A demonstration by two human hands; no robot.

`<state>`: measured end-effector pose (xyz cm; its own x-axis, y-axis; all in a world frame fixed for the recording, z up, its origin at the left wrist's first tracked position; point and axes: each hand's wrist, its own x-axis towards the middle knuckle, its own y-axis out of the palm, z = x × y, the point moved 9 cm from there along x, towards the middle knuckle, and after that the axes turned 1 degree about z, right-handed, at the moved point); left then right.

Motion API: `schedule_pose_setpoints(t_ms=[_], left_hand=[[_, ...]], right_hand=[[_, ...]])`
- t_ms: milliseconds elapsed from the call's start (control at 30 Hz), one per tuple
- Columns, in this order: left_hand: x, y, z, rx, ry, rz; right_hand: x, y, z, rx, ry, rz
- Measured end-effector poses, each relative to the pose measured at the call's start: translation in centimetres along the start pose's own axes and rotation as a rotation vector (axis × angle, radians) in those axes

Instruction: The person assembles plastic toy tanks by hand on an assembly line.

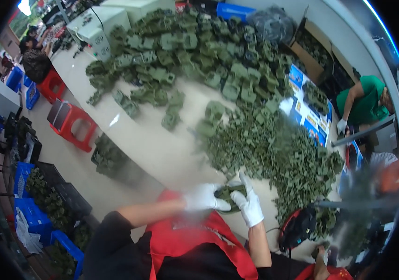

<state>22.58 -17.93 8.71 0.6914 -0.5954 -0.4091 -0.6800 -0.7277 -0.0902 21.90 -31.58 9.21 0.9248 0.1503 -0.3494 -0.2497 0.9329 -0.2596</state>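
An open brown cardboard box (312, 52) stands at the table's far right corner. Beside it lie flat blue-and-white printed cartons (309, 114). White boxes (100, 24) stand at the far left end.

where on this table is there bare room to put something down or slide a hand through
A bare strip of the table runs between its left edge and the heap of small green parts, below the bigger green pieces. The right side and far end are crowded. Both gloved hands hold a green part.

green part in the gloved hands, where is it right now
In the head view, the green part sits low and centre, held between the left hand and right hand, just before the pile of green parts.
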Motion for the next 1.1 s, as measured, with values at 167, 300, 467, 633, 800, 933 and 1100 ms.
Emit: schedule_pose_setpoints(t_ms=[167, 300, 467, 633, 800, 933, 1100], left_hand=[[-1.0, 0.3, -0.7, -0.202, 0.092, 0.035], [0.1, -0.2, 2.3, -0.176, 0.142, -0.056], [-0.9, -0.4, -2.3, -0.335, 0.356, 0.003], [-1.7, -0.3, -1.9, -0.228, 0.177, -0.059], [-2.4, 0.9, -2.6, -0.447, 0.215, -0.019], [-2.0, -1.1, -3.8, -0.35, 0.364, -0.147], [-3.4, -2.9, -5.7, -0.204, 0.382, -0.363]], right_hand=[[0.0, 0.6, 1.0, 0.271, 0.016, 0.062], [0.8, 0.9, 0.5, 0.218, -0.026, 0.004], [0.6, 0.2, 3.0, -0.021, -0.172, -0.002], [0.2, -0.1, 1.7, 0.427, -0.003, 0.08], [-0.4, -0.2, 2.8, 0.289, -0.044, -0.02], [0.6, -0.8, 4.5, 0.128, -0.108, 0.005], [1.2, -1.2, 7.0, 0.313, -0.062, 0.188]])
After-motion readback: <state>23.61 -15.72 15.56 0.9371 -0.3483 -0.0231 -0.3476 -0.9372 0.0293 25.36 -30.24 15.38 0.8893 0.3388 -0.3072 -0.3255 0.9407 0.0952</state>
